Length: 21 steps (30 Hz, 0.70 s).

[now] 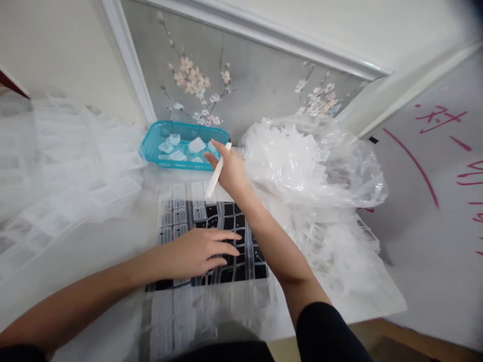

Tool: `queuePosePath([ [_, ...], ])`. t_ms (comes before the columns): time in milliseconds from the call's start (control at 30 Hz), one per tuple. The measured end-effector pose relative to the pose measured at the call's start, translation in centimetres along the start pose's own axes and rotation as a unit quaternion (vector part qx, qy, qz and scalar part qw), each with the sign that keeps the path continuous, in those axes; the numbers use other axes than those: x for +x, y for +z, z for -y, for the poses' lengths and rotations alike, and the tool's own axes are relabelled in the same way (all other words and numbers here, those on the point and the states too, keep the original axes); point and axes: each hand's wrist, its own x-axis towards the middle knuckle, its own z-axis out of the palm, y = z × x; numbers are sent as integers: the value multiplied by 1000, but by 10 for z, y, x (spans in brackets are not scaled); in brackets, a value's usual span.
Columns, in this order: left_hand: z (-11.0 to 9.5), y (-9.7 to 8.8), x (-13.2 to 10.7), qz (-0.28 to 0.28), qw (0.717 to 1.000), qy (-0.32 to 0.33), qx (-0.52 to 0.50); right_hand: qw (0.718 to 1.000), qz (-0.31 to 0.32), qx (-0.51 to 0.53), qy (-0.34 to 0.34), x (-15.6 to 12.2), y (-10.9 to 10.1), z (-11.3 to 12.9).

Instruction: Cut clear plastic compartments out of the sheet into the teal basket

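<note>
My left hand (pixel 196 251) lies flat with fingers stretched on a black gridded tray (pixel 230 221) partly covered by a clear plastic sheet of small moulded pieces. My right hand (pixel 228 168) is raised beyond the tray, near the teal basket (pixel 151 148). Its fingers are closed round a slim white stick (pixel 218 171). The basket holds several small clear plastic pieces (pixel 196 145).
A large crumpled clear plastic bag (pixel 309 161) full of clear pieces sits at the right. Stacked translucent sheets (pixel 64 161) lie at the left. A flowered grey panel (pixel 241 75) stands behind. The white table's edge (pixel 381 311) runs along the right, beside a whiteboard (pixel 433 211) with red marks.
</note>
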Motion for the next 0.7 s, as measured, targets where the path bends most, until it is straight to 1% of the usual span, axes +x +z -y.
queuePosePath([
  [33, 9, -3, -4, -18, 1000, -17, 20, 999, 13, 42, 24, -8, 7, -4],
  [67, 21, -6, -8, -43, 998, -39, 37, 992, 32, 108, 54, -21, 13, -7],
  [100, 34, -10, -12, -71, 994, -63, 52, 977, 32, 185, 102, -39, 17, -9],
  [167, 62, -15, -19, -128, 984, -103, 69, 930, 6, 302, 211, -80, 22, -16],
  [200, 75, -15, -21, -151, 980, -112, 72, 907, -17, 331, 258, -99, 22, -20],
  [233, 86, -14, -23, -168, 976, -113, 73, 892, -29, 347, 290, -117, 21, -23],
  [267, 95, -11, -24, -181, 974, -109, 76, 886, -31, 350, 304, -131, 19, -26],
  [333, 108, -4, -26, -196, 972, -91, 89, 895, -16, 326, 304, -151, 13, -31],
  [400, 113, 4, -26, -196, 971, -75, 113, 910, 12, 288, 300, -159, 7, -32],
  [467, 115, 10, -27, -188, 970, -66, 137, 920, 48, 250, 297, -161, 5, -31],
  [567, 114, 13, -28, -181, 967, -57, 170, 929, 106, 209, 286, -161, 5, -31],
  [633, 113, 14, -29, -177, 963, -54, 195, 932, 127, 192, 279, -161, 7, -31],
  [700, 112, 14, -28, -172, 958, -52, 222, 936, 134, 180, 273, -161, 8, -31],
])
